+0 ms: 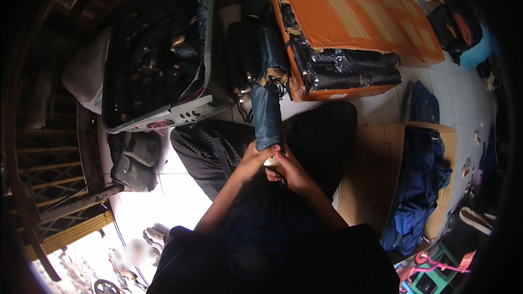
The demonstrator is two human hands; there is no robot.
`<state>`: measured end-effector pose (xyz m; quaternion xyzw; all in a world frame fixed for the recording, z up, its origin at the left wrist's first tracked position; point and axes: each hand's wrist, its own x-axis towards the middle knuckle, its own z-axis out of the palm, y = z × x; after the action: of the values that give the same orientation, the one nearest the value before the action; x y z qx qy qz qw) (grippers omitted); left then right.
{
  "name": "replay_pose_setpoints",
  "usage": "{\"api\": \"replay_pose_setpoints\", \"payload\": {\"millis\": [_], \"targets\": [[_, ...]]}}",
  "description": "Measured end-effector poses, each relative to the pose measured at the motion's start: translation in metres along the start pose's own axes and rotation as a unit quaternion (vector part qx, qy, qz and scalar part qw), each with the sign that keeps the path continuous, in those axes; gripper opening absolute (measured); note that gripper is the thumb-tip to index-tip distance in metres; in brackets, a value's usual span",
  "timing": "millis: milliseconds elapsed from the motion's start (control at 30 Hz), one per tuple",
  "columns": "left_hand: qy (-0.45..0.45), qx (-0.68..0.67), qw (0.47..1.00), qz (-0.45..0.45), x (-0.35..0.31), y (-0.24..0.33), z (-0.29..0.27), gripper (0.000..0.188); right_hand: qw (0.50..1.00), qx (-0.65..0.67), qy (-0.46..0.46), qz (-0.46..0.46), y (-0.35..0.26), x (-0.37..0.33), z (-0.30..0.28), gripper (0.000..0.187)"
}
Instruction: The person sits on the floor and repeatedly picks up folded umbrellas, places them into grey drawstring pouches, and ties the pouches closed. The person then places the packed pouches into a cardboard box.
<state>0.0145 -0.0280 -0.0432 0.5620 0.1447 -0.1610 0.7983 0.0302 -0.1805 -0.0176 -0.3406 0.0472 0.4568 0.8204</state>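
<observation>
A folded umbrella [266, 117] in a dark blue-grey fabric cover lies between my hands, its pale round handle end toward me and its far end toward the pile ahead. My left hand [250, 161] is closed round the near end from the left. From the right, my right hand [292, 171] grips the handle end, its thumb on top beside the pale cap. A thin dark strap hangs under the right fingers. Just beyond lie several more folded umbrellas [271, 49] with tan handle ends.
A large grey plastic crate [188, 110] full of dark umbrellas stands front left. At front right is an orange carton [354, 11] holding dark plastic-wrapped bundles. An open cardboard box [373, 169] with blue fabric items [419, 185] stands right of my crossed legs. Dark grey rolls [136, 155] lie left.
</observation>
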Motion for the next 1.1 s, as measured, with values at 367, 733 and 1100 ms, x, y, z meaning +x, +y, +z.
{"api": "replay_pose_setpoints", "payload": {"millis": [367, 733, 1100], "targets": [[0.054, -0.032, 0.996, 0.069, 0.009, 0.014, -0.011, 0.063, 0.911, -0.345, 0.124, -0.187, -0.042, 0.118, -0.006, 0.035], [0.044, -0.023, 0.998, 0.045, -0.024, 0.006, -0.031, 0.041, 0.595, -0.61, 0.346, -0.392, -0.064, 0.217, -0.024, 0.03], [0.075, 0.039, 0.993, 0.084, -0.01, 0.01, -0.046, 0.044, 0.719, -0.447, 0.374, -0.378, -0.124, -0.026, -0.016, 0.013]]}}
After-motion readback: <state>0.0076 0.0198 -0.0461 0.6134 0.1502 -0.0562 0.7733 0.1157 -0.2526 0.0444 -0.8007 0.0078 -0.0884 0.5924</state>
